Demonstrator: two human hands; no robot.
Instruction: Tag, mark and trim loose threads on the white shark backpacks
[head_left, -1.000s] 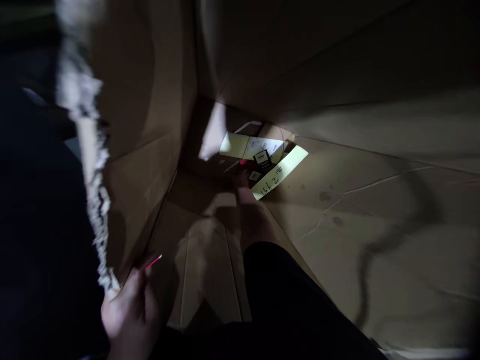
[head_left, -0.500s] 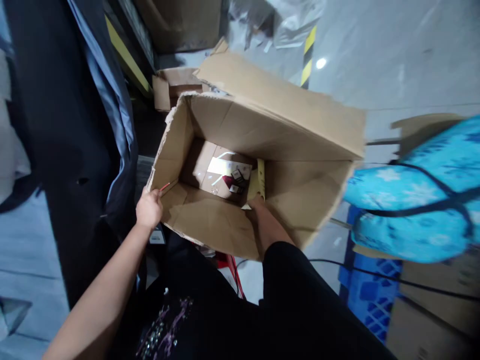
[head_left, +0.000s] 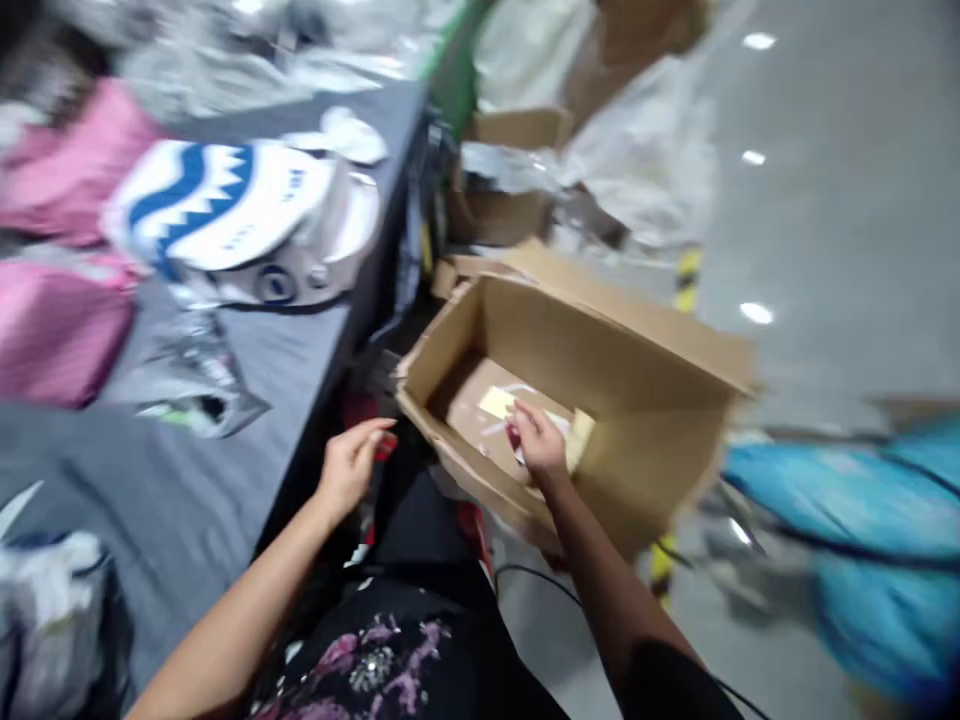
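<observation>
An open cardboard box (head_left: 637, 440) stands tilted in front of me. My right hand (head_left: 541, 442) is above its inside with thumb and fingers drawn together. Whatever those fingers hold, if anything, cannot be made out. Just past them are a dark red patch (head_left: 514, 434) and pale papers on the box floor. A yellowish strip (head_left: 580, 440) stands against the inner wall. My left hand (head_left: 351, 468) is left of the box, apart from its rim, with fingers closed on a small red object (head_left: 385, 446). Blur hides what kind of object it is.
On the left is a grey-covered table (head_left: 277, 350) with a white and blue visor cap (head_left: 225, 205), pink bags (head_left: 60, 330) and a clear plastic packet (head_left: 202, 375). Behind the box are another carton (head_left: 499, 215) and white plastic sacks (head_left: 652, 150). A blue bundle (head_left: 885, 540) lies right.
My left hand has let go of the box rim and moved away from it. The right hand has left the yellowish strip and risen. The view has swung left, bringing the table into sight.
</observation>
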